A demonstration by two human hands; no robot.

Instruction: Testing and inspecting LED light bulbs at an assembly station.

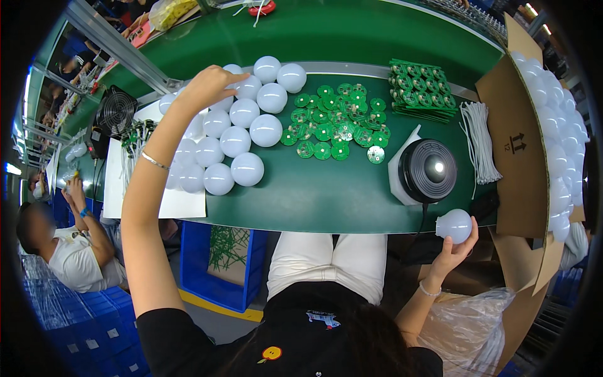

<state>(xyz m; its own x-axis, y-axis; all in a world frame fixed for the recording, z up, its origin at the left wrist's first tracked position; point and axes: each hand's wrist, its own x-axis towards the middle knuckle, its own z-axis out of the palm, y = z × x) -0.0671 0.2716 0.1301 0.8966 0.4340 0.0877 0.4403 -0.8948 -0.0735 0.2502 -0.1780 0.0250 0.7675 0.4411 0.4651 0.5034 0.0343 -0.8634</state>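
My left hand (217,85) reaches to the far left of the bench, its fingers curved against the side of a white bulb cover (249,87) among the others. Around and below it, several round white bulb covers (235,142) stand close together, partly on a white sheet (188,207). At the right, near the bench's front edge, my right hand (457,247) grips another white bulb cover (455,226), its neck pointing left. My left palm is hidden from view.
Loose green circuit discs (339,122) lie mid-bench, with stacked green boards (422,91) behind. A black round device (428,171), a white wire bundle (480,141) and a cardboard box (515,144) of bulb covers stand right. A blue bin (254,270) sits below; a co-worker (81,251) sits left.
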